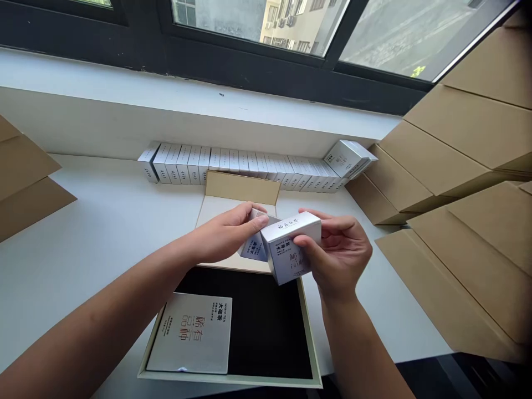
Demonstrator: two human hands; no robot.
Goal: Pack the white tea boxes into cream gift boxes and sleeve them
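— What carries everything?
— A white tabletop (103, 221) that runs back to the wall below the window.
— What's along the back?
— A row of small silver-white boxes (249, 166), standing on edge side by side, close against the wall. Those at the right end lean over.
— And in the middle?
— An open flat box (310, 332) with a pale rim and a black inside. Its brown-edged lid (243, 187) is folded back towards the row.
— The sides?
— On the right, flat brown cartons (436, 266) overlap in a slanting stack, the nearest just beside the row's end. More brown cartons (25, 188) lie at the left edge, well apart from the open box.
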